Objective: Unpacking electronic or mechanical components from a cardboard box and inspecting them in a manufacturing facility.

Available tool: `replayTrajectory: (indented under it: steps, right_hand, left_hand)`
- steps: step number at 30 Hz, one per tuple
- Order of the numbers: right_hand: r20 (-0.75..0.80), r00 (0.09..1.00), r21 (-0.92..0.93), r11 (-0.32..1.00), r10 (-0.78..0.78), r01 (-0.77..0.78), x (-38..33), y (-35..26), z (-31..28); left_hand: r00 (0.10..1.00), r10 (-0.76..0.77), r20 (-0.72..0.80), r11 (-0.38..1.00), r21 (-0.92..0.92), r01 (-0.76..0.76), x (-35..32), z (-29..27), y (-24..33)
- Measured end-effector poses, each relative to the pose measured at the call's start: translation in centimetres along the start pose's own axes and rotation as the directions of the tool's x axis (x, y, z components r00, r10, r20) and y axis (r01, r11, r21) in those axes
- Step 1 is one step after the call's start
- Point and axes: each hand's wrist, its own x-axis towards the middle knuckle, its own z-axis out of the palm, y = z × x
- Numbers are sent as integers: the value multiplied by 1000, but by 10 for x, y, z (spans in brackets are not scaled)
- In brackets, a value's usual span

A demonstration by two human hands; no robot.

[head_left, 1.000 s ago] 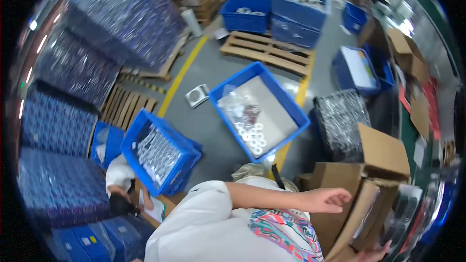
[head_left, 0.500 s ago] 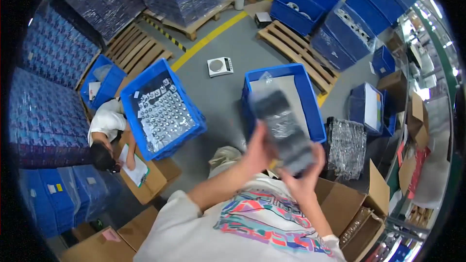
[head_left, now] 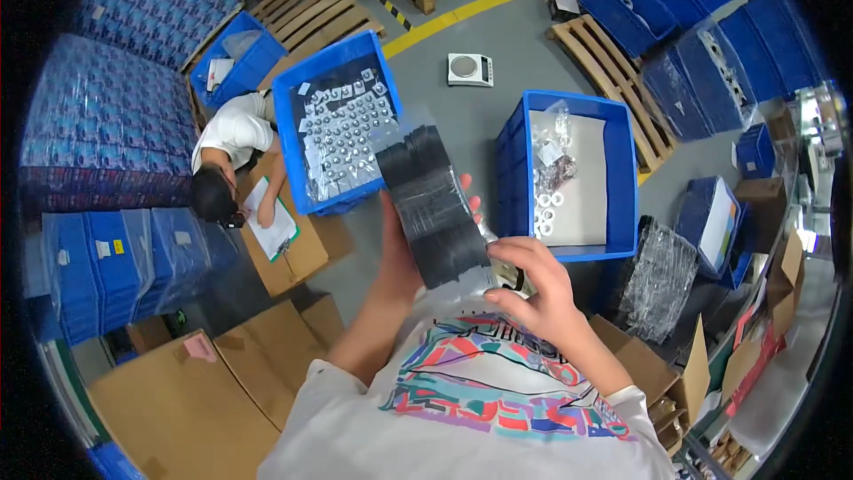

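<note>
I hold a long clear plastic bag of black parts [head_left: 433, 204] upright in front of my chest. My left hand [head_left: 399, 253] grips it along its left side, fingers showing past its right edge. My right hand [head_left: 533, 284] holds its lower end from the right. Below the bag on the grey floor stand two blue crates: one [head_left: 289, 124] on the left filled with small bagged metal parts, one [head_left: 622, 169] on the right lined with white and holding a few clear bags and white rings.
A person in a white shirt [head_left: 233, 133] crouches at the left, writing on a sheet on a cardboard box [head_left: 293, 253]. A small scale [head_left: 469, 68] sits on the floor. Wooden pallets [head_left: 613, 80], stacked blue crates [head_left: 115, 116] and cardboard boxes [head_left: 178, 400] surround me.
The view has swung left and settled. The bag of black parts, first raised half a second ago, now stands higher and steadier between both hands; a second ago my right hand reached toward cardboard boxes.
</note>
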Motion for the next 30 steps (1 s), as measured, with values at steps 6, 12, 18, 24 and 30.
replayTrajectory:
  steps: [6,12,18,24,30]
  right_hand:
    - [-58,998,111,994,15,-9,-16,-3,-10]
    - [-179,983,170,985,49,-18,-38,-1,-24]
    - [-245,767,768,601,593,-220,-72,38,-14]
    - [-219,696,890,433,683,-144,-81,60,-2]
    - [-186,670,948,311,718,-70,-73,55,5]
  left_hand:
    - [999,-52,5,998,19,52,6,3,-9]
    - [991,-128,25,992,19,128,19,32,-27]
    - [992,-62,-114,888,446,107,28,47,-31]
    - [987,50,-152,860,509,35,35,70,-48]
    - [988,128,-82,832,551,-62,33,69,-46]
